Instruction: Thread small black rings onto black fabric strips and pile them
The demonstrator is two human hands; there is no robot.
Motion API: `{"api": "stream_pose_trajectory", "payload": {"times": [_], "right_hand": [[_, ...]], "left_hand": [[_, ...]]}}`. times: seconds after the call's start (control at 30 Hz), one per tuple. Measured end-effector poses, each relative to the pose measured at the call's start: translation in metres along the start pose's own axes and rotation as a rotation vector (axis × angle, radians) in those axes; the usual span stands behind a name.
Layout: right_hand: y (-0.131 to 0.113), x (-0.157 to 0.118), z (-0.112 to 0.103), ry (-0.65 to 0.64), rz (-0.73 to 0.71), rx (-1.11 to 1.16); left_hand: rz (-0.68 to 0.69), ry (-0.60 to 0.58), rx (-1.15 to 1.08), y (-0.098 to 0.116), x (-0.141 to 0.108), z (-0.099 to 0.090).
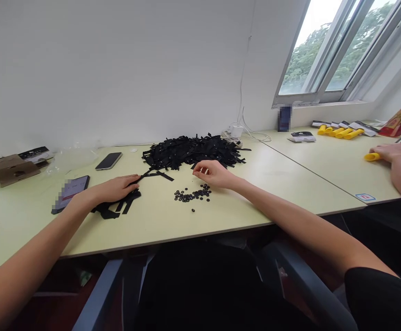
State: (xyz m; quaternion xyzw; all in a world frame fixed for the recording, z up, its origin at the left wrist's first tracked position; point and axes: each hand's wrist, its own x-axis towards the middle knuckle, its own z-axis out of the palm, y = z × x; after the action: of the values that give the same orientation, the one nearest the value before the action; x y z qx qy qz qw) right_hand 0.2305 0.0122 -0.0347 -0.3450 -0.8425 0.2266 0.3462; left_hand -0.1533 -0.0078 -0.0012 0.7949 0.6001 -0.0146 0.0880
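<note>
My left hand lies low over the table with its fingers stretched out and the thumb apart from them. Its fingertips touch a thin black strip that reaches toward a large heap of black strips. Partly under this hand and wrist is a smaller bunch of black strips. My right hand is in front of the heap, thumb and fingers curled into a pinch; whatever is between the tips is too small to make out. Just below it lie several small black rings, with a single black piece nearer the edge.
Two phones, a dark one and a lit one, lie left, near brown cardboard. White cables run behind the heap. At right, another person's hand is at a yellow tube; more yellow tubes lie beyond.
</note>
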Motion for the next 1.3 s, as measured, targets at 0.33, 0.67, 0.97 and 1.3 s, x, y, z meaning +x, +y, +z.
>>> {"api": "stream_pose_trajectory", "payload": {"times": [0.33, 0.67, 0.97, 1.3], "right_hand": [[0.004, 0.001, 0.003, -0.014, -0.012, -0.018], [0.003, 0.0, 0.002, -0.042, 0.0, -0.028], [0.003, -0.001, 0.003, -0.061, 0.004, -0.035], [0.004, -0.001, 0.002, -0.074, 0.012, -0.029]], "left_hand": [[0.089, 0.154, -0.034, 0.013, 0.004, -0.011], [0.082, 0.102, -0.104, 0.002, 0.035, -0.009], [0.046, 0.151, -0.32, -0.004, 0.014, -0.006], [0.05, 0.179, -0.494, 0.006, 0.014, -0.025]]}}
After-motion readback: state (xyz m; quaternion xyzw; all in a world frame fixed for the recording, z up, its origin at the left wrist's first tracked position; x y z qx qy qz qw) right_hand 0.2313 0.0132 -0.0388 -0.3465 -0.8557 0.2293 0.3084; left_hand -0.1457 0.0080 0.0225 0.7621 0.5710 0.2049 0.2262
